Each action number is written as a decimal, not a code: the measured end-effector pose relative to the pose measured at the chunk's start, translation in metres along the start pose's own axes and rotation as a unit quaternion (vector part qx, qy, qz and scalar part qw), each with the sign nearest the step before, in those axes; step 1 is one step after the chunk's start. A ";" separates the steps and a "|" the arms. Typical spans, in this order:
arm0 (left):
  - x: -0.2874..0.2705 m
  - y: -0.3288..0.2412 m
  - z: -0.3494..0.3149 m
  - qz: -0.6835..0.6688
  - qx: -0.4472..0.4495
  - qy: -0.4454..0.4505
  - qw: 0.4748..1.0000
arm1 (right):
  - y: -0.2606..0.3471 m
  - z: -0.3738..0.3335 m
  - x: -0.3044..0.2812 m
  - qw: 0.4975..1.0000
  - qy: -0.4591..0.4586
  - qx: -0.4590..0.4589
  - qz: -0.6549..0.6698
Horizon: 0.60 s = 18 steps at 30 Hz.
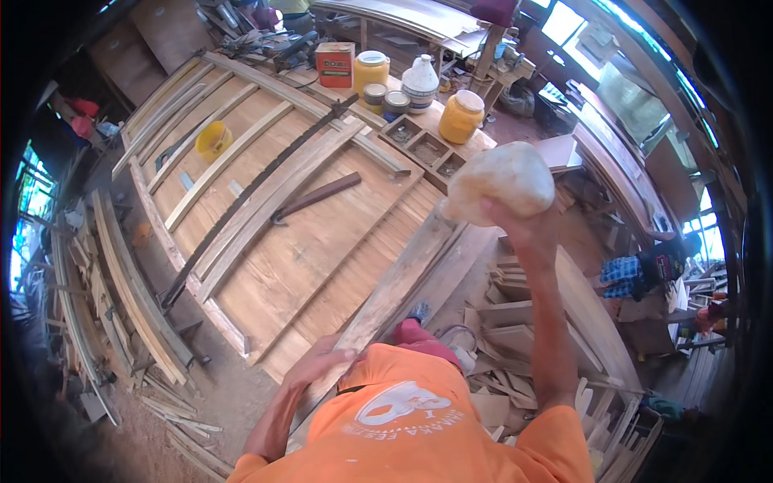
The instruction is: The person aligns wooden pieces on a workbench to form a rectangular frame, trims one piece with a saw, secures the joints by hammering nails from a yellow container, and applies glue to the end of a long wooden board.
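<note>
My right hand (523, 225) is raised on the right, fingers closed round the lower side of a whitish, rounded, lumpy bundle (507, 179). Whether this is a filled bag or a soft container, I cannot tell. Close to my body, my left hand (320, 360) is wrapped over a long wooden plank (394, 294), thumb on its top face. The plank slants from my waist toward the far right, along the near edge of a large wooden panel frame (310, 266). On the panel lies a hammer (320, 196) with a dark handle. A long dark notched metal bar (250, 200) crosses the frame.
A yellow bucket (214, 141) sits among the frame's slats. Beyond are yellow jars (462, 117), a white jug (420, 80), tins (395, 105), a red box (335, 64) and a divided wooden tray (427, 149). Offcuts (507, 362) lie right; stacked boards (137, 282) stand left.
</note>
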<state>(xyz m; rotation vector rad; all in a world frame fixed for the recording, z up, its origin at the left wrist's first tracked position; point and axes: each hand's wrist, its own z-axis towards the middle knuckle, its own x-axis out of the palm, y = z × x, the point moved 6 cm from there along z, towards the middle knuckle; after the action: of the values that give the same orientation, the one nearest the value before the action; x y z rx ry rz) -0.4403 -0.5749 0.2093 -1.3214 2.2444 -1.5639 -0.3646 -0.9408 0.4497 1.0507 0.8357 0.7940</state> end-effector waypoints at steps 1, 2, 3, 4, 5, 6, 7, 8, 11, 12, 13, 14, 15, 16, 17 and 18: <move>-0.002 -0.001 0.000 0.021 0.014 -0.010 1.000 | -0.001 0.001 0.000 0.999 0.011 -0.008 0.031; -0.003 0.000 0.000 0.015 0.010 -0.010 1.000 | 0.000 0.003 0.003 0.997 0.035 -0.030 0.069; -0.002 0.001 0.000 0.018 0.007 0.007 1.000 | -0.004 0.005 0.002 0.998 0.024 -0.015 0.065; -0.002 0.001 0.000 0.032 0.004 0.018 0.999 | -0.007 0.007 0.003 0.996 0.028 -0.006 0.087; -0.004 0.003 0.000 0.049 -0.010 0.010 0.999 | -0.011 0.010 0.005 0.994 0.026 0.007 0.105; -0.005 0.002 0.000 0.035 -0.001 0.011 0.999 | -0.013 0.011 0.008 0.993 0.034 0.002 0.112; -0.005 0.006 0.000 0.030 -0.029 0.014 0.999 | -0.014 0.013 0.011 0.985 0.040 -0.008 0.166; -0.007 0.010 -0.001 0.029 -0.069 -0.002 0.997 | -0.014 0.015 0.014 0.974 0.052 -0.018 0.219; -0.004 0.001 0.001 0.032 0.006 0.002 0.999 | -0.016 0.018 0.014 0.965 0.037 -0.011 0.258; -0.003 0.002 0.002 0.031 0.003 0.010 0.999 | -0.016 0.019 0.012 0.968 0.029 -0.004 0.250; -0.002 0.001 0.002 0.020 0.006 0.013 1.000 | -0.013 0.020 0.007 0.973 0.003 -0.021 0.232; -0.001 0.000 0.003 0.010 0.012 0.007 1.000 | -0.010 0.020 0.002 0.976 -0.022 -0.038 0.214; -0.002 -0.002 0.003 0.020 0.025 -0.006 0.999 | -0.006 0.020 -0.001 0.977 -0.024 -0.037 0.210; 0.000 -0.002 0.004 0.014 0.021 0.003 1.000 | -0.002 0.020 -0.003 0.983 -0.021 -0.039 0.179; -0.001 -0.003 0.004 0.015 0.022 -0.003 1.000 | 0.004 0.020 -0.004 0.986 -0.010 -0.054 0.160; -0.002 -0.004 0.004 0.022 0.023 -0.020 0.999 | 0.006 0.020 -0.006 0.988 -0.018 -0.044 0.149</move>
<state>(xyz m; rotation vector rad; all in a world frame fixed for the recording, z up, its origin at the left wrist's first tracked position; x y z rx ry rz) -0.4347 -0.5765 0.2096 -1.2703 2.1843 -1.5513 -0.3510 -0.9525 0.4619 1.1211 0.6140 1.0511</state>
